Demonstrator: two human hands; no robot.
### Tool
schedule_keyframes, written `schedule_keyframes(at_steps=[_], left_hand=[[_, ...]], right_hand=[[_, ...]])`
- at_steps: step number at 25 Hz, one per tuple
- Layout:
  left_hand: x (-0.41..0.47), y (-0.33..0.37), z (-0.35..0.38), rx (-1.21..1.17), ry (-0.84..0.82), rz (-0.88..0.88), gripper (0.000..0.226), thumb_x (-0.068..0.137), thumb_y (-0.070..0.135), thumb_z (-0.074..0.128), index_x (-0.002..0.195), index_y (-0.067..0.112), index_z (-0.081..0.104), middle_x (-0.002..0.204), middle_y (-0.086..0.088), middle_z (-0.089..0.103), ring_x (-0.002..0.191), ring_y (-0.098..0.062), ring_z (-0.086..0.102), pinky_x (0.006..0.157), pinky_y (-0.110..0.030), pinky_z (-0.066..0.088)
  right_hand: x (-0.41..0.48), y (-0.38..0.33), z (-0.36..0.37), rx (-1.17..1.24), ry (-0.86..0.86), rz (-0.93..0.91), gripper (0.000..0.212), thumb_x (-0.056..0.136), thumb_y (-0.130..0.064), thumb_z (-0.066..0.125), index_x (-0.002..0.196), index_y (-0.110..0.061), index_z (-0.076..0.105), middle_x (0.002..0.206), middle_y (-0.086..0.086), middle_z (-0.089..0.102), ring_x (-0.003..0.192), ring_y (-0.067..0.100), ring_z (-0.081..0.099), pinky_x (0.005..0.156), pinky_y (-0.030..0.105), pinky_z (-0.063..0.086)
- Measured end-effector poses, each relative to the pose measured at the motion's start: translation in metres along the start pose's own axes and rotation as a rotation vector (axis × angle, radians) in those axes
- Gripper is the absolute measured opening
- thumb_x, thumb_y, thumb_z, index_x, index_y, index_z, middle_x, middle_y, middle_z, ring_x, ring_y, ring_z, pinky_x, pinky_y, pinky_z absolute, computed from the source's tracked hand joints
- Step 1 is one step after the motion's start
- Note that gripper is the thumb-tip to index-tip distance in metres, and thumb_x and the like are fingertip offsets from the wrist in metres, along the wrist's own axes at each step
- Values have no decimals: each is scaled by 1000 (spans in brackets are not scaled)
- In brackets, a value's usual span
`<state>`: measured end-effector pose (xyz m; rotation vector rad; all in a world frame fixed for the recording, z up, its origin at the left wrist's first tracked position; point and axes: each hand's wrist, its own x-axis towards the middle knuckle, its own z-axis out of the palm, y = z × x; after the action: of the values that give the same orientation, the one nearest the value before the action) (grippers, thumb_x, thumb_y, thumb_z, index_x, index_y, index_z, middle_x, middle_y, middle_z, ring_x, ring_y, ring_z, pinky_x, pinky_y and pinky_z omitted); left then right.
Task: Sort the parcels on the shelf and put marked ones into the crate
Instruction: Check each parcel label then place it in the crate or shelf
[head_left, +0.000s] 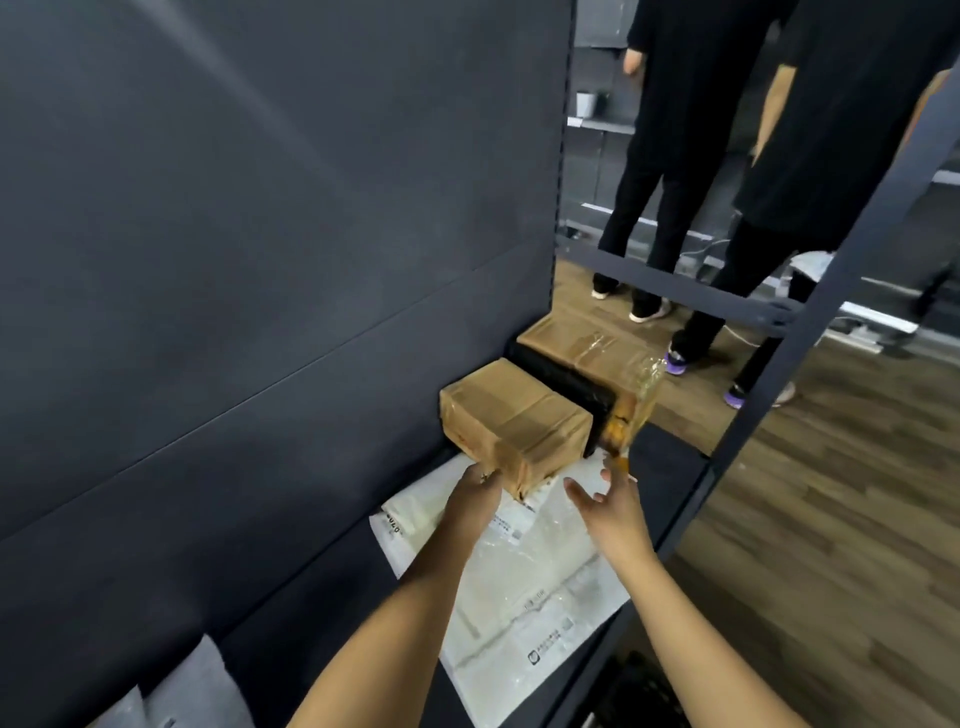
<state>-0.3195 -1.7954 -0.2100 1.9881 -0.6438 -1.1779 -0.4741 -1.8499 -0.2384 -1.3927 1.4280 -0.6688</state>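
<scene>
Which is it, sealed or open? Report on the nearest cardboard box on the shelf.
Sealed. Glossy tape runs over the cardboard box and down its near end; no flap stands up.

We log a taped brown box sitting askew on white mailers that lie flat on the shelf; behind it a black parcel, then a second brown box; a clear bag stands beside them.

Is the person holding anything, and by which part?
The left hand grips the brown box at its near corner; the right hand is open, holding nothing.
</scene>
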Motion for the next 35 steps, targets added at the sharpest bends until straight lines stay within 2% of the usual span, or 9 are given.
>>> schedule_keyframes(at_steps=[3,8,13,17,20,26,29,33,35], left_hand=[[19,12,20,-110,75,-89,56,94,39,49,137,4,42,139,-20,48,127,-33,47,106,-39,41],[43,23,44,-143,141,-163,65,90,43,56,135,-1,41,137,-20,49,126,-33,48,102,-42,46],[53,24,41,-422,67,-249,17,89,19,60,90,3,54,91,-15,61,80,-27,61,66,-30,51],[32,8,18,-596,-48,-244,11,91,13,59,99,5,59,94,-13,64,71,-21,61,62,-25,53],[4,-9,-1,-707,-223,-160,8,92,7,56,88,13,61,84,-7,66,74,-21,63,64,-27,53],[-61,-37,-69,-729,-347,38,10,90,4,56,90,14,57,80,-1,68,75,-16,68,80,-32,49],[-98,-41,-117,-807,-251,69,28,78,39,65,102,24,62,94,2,69,97,-23,65,93,-44,47],[-149,-58,-201,-879,-162,127,87,60,71,57,137,39,33,143,-5,39,126,-33,46,100,-59,37],[-172,-69,-230,-803,-203,184,84,58,77,58,133,44,37,147,-2,35,130,-36,42,107,-65,27]], right_hand=[[25,1,7,58,-40,38,70,88,-37,61,146,-15,28,150,9,34,136,27,37,100,32,35],[42,4,23,199,-230,127,56,93,-35,53,143,-25,31,151,-2,34,136,21,39,112,46,34],[33,0,27,290,-247,179,39,93,-35,54,128,-31,38,143,0,41,123,20,50,93,36,45],[17,-7,26,420,-224,276,87,80,-52,64,147,-36,10,153,3,29,133,26,38,97,47,44],[-5,-21,34,527,-257,200,112,62,-53,70,143,-46,-7,144,2,39,128,24,42,99,51,40],[-75,-53,69,539,-142,-210,112,64,-5,84,134,-44,5,142,-3,36,119,5,50,88,22,47],[-114,-62,70,397,-151,-433,121,52,-14,83,137,-45,3,139,-16,27,111,-26,39,80,0,42],[-171,-66,66,244,-256,-581,118,53,-27,87,129,-64,6,131,-49,24,124,-21,31,87,0,40],[-195,-67,70,204,-310,-624,119,58,-18,88,131,-64,6,133,-46,28,128,-16,33,90,3,42]])
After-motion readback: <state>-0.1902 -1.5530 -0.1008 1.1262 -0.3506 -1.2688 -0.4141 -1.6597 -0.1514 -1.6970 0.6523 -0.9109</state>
